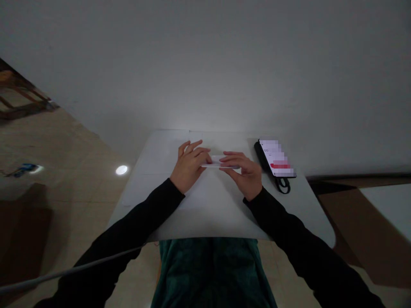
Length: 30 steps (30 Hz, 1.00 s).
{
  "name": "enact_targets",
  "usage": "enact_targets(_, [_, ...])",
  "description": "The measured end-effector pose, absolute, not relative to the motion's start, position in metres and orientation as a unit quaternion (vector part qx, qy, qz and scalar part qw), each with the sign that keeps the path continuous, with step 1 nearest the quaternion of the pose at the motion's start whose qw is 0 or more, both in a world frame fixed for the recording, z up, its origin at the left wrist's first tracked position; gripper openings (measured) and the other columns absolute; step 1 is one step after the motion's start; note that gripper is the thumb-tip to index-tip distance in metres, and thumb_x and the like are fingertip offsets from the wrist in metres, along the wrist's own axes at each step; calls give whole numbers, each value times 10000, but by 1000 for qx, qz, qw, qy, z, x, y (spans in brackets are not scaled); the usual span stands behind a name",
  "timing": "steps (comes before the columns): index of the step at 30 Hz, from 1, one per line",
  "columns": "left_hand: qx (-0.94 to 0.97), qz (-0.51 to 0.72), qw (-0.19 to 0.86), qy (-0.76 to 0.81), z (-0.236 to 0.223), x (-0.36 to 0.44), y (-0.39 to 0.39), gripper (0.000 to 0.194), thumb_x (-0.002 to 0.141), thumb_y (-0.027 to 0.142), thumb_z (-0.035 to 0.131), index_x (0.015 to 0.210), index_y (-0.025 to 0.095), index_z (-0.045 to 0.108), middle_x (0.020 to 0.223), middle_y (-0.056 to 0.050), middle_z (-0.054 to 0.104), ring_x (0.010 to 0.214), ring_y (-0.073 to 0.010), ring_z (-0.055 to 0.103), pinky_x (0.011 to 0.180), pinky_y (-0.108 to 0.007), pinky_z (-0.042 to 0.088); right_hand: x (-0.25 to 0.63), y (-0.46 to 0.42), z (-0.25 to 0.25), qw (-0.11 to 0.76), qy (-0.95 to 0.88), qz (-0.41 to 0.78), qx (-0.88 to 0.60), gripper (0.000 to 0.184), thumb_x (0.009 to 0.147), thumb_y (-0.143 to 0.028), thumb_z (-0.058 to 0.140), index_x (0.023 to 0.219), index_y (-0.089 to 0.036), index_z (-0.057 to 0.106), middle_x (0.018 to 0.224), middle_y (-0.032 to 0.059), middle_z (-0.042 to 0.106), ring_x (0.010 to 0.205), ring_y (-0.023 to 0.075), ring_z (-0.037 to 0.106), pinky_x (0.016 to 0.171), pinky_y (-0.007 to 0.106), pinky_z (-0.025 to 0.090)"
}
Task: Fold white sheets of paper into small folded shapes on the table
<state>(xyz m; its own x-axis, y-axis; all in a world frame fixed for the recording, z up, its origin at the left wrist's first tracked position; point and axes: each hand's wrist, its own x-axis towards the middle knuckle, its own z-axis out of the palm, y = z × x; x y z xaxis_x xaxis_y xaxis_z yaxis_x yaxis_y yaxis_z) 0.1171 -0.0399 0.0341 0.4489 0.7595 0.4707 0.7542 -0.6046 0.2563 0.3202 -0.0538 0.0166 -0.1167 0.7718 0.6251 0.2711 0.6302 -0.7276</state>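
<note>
A narrow folded piece of white paper [215, 162] is held between my two hands, above the middle of the white table [208, 224]. My left hand [190, 167] pinches its left end between thumb and index finger, the other fingers raised. On the right end, my right hand [243, 171] grips with the thumb below and the fingers on top. White paper sheets [154, 152] lie flat on the left part of the table, partly behind my left hand and forearm.
A phone [278, 160] with a lit screen leans on a black case with a strap loop [283, 186] at the table's right. A pale wall [205, 72] rises behind the table. A grey cable [73, 270] crosses the lower left. Brown cardboard [366, 231] is at the right.
</note>
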Motion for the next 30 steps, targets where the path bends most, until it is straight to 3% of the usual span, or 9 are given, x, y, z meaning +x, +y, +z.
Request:
enact_targets(3, [849, 314, -22, 425, 25, 110, -33, 287, 748, -18, 508, 861, 221, 619, 940, -14, 707, 1200, -212, 534, 1101, -502, 217, 325, -49, 13, 526, -720, 221, -396, 107, 698, -266, 785, 793, -294, 743, 1343, 14, 556, 1262, 269, 488, 994, 492, 442])
enact_targets(5, [851, 332, -39, 404, 19, 105, -28, 307, 727, -41, 485, 838, 217, 612, 910, -7, 710, 1149, -199, 570, 1080, -487, 242, 330, -46, 10, 517, -713, 259, -395, 144, 671, -273, 804, 803, -301, 753, 1406, 10, 496, 1262, 275, 489, 1008, 492, 438])
enact_targets(8, [857, 355, -54, 370, 14, 98, -23, 254, 751, -15, 501, 819, 206, 608, 917, -12, 710, 1037, -185, 617, 1000, -434, 336, 337, -44, 10, 503, -693, 376, -354, 174, 705, -256, 778, 868, -312, 755, 1137, 26, 685, 1024, 212, 648, 925, 424, 514])
enact_targets(11, [862, 352, -70, 358, 13, 94, -19, 270, 777, -24, 457, 833, 194, 608, 899, -21, 706, 873, -153, 639, 888, -361, 415, 339, -46, 16, 485, -669, 434, -358, 198, 722, -241, 762, 909, -307, 752, 846, -3, 737, 776, 158, 683, 753, 337, 567])
enact_targets(18, [890, 326, -73, 311, 23, 91, -22, 188, 813, 19, 457, 823, 176, 558, 952, -52, 700, 902, -156, 636, 894, -353, 425, 333, -55, 22, 486, -668, 423, -373, 162, 763, -244, 721, 911, -298, 755, 864, -1, 749, 788, 161, 695, 782, 343, 572])
enact_targets(24, [921, 293, -64, 248, 26, 90, -22, 176, 858, 49, 438, 749, 172, 500, 878, -49, 675, 820, -137, 620, 782, -291, 449, 324, -58, 16, 516, -549, 541, -374, 103, 674, -264, 787, 769, -233, 762, 762, 15, 742, 695, 172, 707, 754, 386, 612])
enact_targets(30, [918, 288, -157, 225, 29, 95, -26, 133, 891, 84, 455, 837, 162, 549, 940, -64, 696, 797, -135, 624, 793, -304, 454, 321, -56, 9, 544, -470, 591, -366, 162, 615, -264, 826, 693, -184, 708, 677, -5, 699, 647, 140, 681, 722, 372, 632])
